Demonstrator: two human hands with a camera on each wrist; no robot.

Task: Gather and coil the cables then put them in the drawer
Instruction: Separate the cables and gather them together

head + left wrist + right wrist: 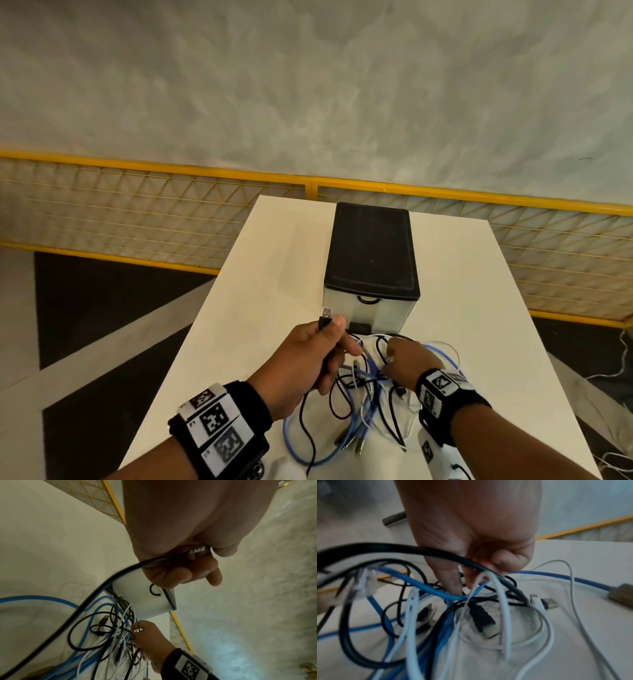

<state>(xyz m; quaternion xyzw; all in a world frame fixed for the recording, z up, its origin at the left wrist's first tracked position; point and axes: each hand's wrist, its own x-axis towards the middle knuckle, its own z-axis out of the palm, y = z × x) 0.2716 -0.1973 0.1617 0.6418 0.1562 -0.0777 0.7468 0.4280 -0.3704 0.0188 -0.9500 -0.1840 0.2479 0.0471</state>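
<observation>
A tangle of blue, black and white cables (359, 397) lies on the white table (274, 274) near its front edge. My left hand (334, 337) grips a black USB cable just below its plug (326, 313) and holds it up above the pile. The cable (109, 580) trails down from my fist into the tangle (106, 635). My right hand (388, 363) reaches into the pile, fingers (453, 582) curled round black and white strands (501, 608). An HDMI plug (482, 618) lies beneath. The black-topped drawer unit (371, 253) stands just behind, its drawer front (368, 308) closed.
A yellow mesh fence (137, 205) runs behind the table. The table's left and right edges fall off to a dark floor. Loose white wires (609, 377) lie on the floor at the right. Bare tabletop lies on both sides of the drawer unit.
</observation>
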